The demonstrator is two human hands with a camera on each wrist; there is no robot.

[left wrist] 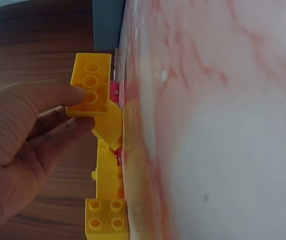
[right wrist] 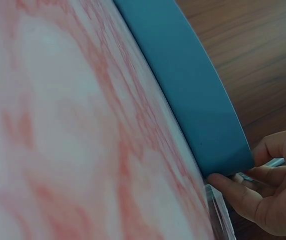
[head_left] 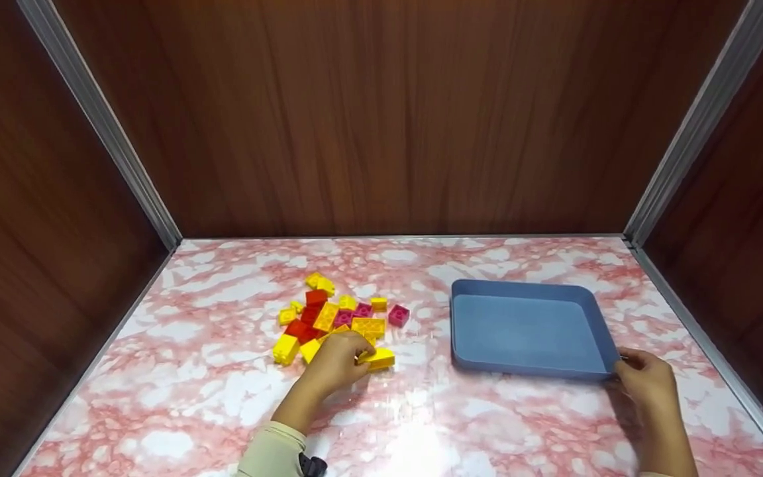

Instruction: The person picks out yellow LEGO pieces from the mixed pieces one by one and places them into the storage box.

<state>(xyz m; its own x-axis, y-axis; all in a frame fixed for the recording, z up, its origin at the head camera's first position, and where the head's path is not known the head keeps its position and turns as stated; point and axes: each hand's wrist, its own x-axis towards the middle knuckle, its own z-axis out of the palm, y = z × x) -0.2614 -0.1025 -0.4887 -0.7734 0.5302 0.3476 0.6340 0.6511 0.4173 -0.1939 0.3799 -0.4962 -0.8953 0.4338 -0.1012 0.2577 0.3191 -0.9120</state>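
Observation:
My left hand [head_left: 340, 361] pinches a yellow toy building brick [head_left: 380, 359] at the front right of a brick pile. In the left wrist view, thumb and index finger hold that brick [left wrist: 90, 85] by one end, its hollow underside showing. Yellow, red and magenta bricks lie close around the hand, among them a red brick [head_left: 316, 298] and a magenta brick [head_left: 399, 315] at the pile's right. My right hand [head_left: 648, 381] grips the near right corner of a shallow blue-grey tray [head_left: 520, 368]. Its thumb sits low at the corner in the right wrist view, fingers partly hidden behind the wall.
The tray stands flat on the pink-and-white marbled table [head_left: 176, 397], right of the bricks, with bare bottom showing. Dark wood panels [head_left: 401, 119] enclose the back and sides, joined by metal corner posts [head_left: 706, 112]. Marbled surface shows between pile and tray.

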